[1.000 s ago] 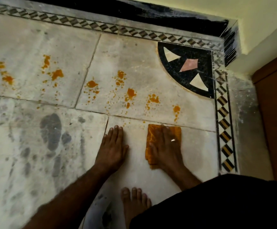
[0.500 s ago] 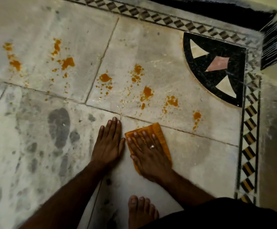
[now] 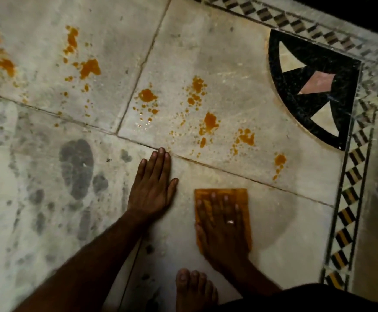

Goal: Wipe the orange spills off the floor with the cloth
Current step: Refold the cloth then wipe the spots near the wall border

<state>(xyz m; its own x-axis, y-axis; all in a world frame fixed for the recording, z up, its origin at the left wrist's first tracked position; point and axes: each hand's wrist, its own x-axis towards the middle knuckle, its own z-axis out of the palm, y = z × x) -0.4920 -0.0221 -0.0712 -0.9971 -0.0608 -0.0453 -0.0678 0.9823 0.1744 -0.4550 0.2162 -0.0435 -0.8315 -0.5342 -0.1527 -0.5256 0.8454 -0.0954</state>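
Orange cloth lies flat on the pale stone floor, folded into a small block. My right hand is spread on top of it. The fingers are straight and press it down, and they do not curl round it. A ring shines on one finger.

My left hand lies flat on the bare floor just to the left, fingers straight and close together. It holds nothing. My two hands are apart, and the left one does not touch the cloth.

The orange spills are farther from me, past the line between the tiles. They run in blobs and little dots from the far left to near the right edge. The cloth touches none of them.

Dark grey marks stain the floor on my left. My bare foot stands near me, below the cloth. A black corner piece with pale and pink shapes sits at the far right. A checked strip runs down the right side.
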